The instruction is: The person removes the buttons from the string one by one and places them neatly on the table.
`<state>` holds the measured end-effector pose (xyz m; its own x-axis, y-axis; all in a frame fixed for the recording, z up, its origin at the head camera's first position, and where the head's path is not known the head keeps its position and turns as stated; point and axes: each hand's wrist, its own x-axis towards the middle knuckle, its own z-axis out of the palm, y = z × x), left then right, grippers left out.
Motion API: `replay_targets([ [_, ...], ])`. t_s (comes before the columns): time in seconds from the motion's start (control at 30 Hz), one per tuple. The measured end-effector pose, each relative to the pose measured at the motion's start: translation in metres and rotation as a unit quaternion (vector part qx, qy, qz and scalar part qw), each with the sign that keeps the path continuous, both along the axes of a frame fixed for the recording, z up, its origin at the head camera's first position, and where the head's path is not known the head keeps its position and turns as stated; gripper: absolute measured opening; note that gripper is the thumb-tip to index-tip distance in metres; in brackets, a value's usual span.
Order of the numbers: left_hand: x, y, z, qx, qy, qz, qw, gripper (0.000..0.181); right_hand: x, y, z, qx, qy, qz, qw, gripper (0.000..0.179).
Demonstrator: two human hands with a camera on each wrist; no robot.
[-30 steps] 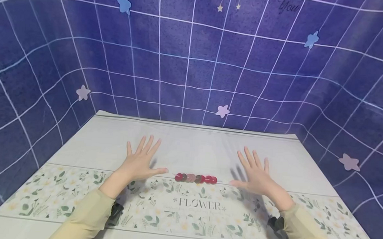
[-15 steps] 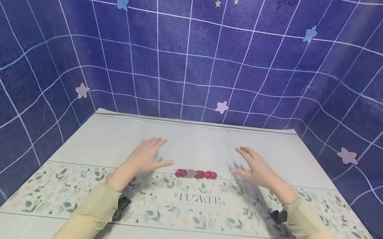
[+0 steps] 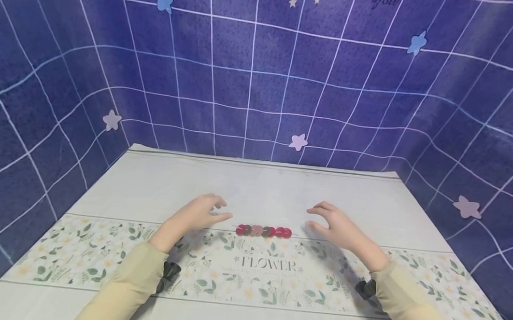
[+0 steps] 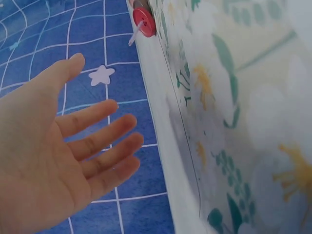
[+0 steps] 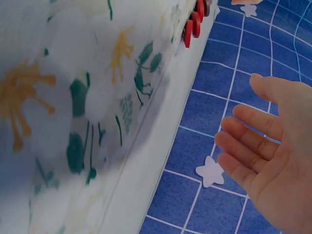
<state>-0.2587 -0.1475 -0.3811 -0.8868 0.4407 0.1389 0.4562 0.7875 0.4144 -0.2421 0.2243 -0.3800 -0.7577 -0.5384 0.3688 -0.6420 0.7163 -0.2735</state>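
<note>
A row of red, pink and dark round buttons (image 3: 263,231), threaded on a thin string, lies across the middle of the table in the head view. To its left hovers my left hand (image 3: 199,212), fingers loosely bent and holding nothing. My right hand (image 3: 337,226) hangs to the right of the row, its fingers relaxed and its palm turned inward. Neither hand touches the buttons. In the left wrist view a red end button (image 4: 144,22) shows the pale string end coming through it. Several red buttons (image 5: 191,28) appear edge-on at the top of the right wrist view.
The table wears a white cloth (image 3: 264,184) with a flowered band (image 3: 249,290) printed "FLOWER". Blue-purple curtains (image 3: 268,98) with white grid lines and stars enclose the back and both sides. Dark devices (image 3: 169,274) sit at the wrists under the sleeves.
Both hands were spread flat with fingers wide. Their fingers have since drawn together and bent, and the hands have moved slightly inward toward the button row, which stays put.
</note>
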Motion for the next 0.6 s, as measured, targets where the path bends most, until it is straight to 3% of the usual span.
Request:
replay_targets([
  [0.17, -0.005, 0.003, -0.002, 0.014, -0.033, -0.020, 0.9992, 0.043, -0.004, -0.007, -0.007, 0.003, -0.011, 0.010, 0.9999, 0.032],
  [0.6, -0.009, 0.016, -0.008, 0.025, -0.059, -0.058, 0.9962, 0.020, -0.008, -0.024, -0.011, 0.023, -0.038, 0.038, 0.9983, 0.027],
])
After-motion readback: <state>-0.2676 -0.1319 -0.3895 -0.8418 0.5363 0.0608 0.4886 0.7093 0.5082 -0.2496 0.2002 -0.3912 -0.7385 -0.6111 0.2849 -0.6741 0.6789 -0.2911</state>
